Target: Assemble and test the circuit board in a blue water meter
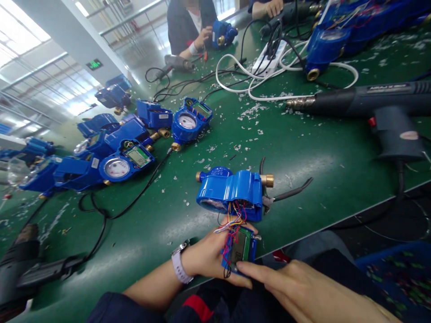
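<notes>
My left hand (210,253), with a watch on its wrist, grips a display module (239,249) in a blue frame at the table's front edge. The module has a grey screen on a green board. My right hand (292,280) holds nothing; its stretched index finger touches the screen's lower corner, the other fingers partly hidden. Red, yellow, blue and white wires (235,220) run from the module into a blue water meter (229,190) just beyond. That meter lies on its side with brass threaded ends, and a dark cable (293,189) sticks out at its right.
Several blue water meters (117,167) crowd the left; others (328,42) lie back right. Heat guns (390,105) rest at right and at lower left. A white power strip (269,58), cables and clear scraps are on the green table (286,152). A co-worker (191,27) handles a meter opposite.
</notes>
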`<state>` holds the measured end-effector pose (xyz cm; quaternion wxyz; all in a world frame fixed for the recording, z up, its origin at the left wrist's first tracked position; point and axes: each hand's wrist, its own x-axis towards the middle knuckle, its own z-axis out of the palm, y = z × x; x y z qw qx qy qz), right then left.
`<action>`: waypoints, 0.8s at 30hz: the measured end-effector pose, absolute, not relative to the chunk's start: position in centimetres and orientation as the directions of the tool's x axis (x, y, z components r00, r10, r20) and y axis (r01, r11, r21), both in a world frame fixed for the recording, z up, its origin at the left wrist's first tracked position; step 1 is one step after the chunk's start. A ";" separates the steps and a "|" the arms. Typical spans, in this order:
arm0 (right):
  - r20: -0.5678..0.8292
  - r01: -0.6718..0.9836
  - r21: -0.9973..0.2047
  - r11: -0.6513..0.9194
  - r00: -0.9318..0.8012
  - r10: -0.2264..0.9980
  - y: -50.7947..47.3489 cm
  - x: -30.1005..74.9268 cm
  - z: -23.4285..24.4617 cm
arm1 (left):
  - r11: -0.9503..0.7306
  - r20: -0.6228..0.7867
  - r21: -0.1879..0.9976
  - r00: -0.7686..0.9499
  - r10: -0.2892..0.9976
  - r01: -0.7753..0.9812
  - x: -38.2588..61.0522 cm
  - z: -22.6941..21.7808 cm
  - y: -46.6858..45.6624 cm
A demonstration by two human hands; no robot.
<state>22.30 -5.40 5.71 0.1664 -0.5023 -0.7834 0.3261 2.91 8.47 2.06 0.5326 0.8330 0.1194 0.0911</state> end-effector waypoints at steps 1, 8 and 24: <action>-0.045 0.709 -0.622 0.332 -0.456 0.889 -5.2 22.6 6.1 | -0.412 0.023 0.906 0.959 0.281 0.099 3.0 2.1 8.6; 0.017 0.777 -0.448 0.442 -0.487 0.873 -5.1 21.7 6.2 | -0.430 -0.017 0.894 0.969 0.246 0.125 3.0 2.7 8.9; 0.003 0.480 -0.856 0.190 -0.364 0.931 -7.4 19.1 1.7 | -0.347 -0.048 0.925 0.953 0.298 0.155 2.7 2.7 8.8</action>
